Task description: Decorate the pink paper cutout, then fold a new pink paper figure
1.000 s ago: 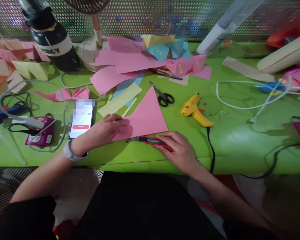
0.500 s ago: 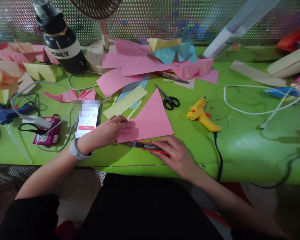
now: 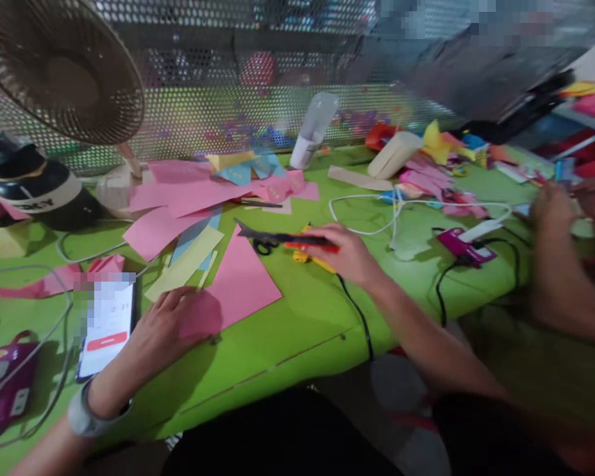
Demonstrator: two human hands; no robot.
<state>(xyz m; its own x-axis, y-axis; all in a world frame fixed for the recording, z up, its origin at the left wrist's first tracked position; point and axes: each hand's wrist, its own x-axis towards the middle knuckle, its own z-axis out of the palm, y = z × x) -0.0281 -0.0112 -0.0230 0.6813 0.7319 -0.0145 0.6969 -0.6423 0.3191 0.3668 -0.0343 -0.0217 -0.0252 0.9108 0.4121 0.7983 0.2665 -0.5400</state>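
My left hand lies on the left end of a folded pink paper sheet, its fingers stretched over the edge. To the right, my right hand is closed around a utility knife with a black and red handle, raised off the table and pointing left. Its blade end overlaps the black scissors in view, near the paper's tip. Beneath that hand, a yellow glue gun lies partly covered. Yellow paper strips rest just beyond my left fingers.
A phone and a purple power adapter with cables lie at left. Behind stand a black bottle, a fan and piled pink paper. Another person's arm reaches in at right, near a second purple adapter.
My right hand has lifted the utility knife from beside the paper's near edge up over the scissors and glue gun. My left hand stays on the paper. The view has turned right.
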